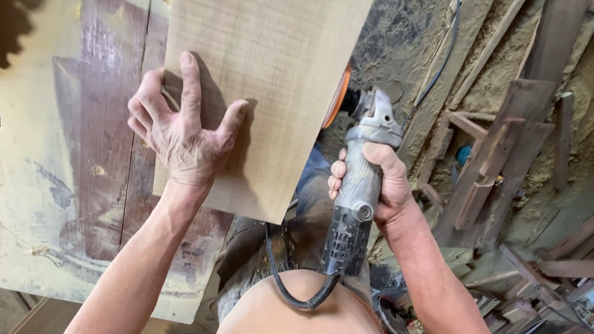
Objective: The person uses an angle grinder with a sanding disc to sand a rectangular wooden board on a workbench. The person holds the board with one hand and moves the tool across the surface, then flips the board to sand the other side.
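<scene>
Gripping one grinder (357,194): right hand (382,186) | left hand (184,131) splayed on one board (271,55)

A pale wooden board (262,76) lies flat, a grey angle grinder (357,187) at its right edge.

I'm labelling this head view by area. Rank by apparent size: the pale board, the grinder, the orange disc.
1. Pale board
2. Grinder, held in the right hand
3. Orange disc, seen edge-on and partly hidden behind the board
</scene>
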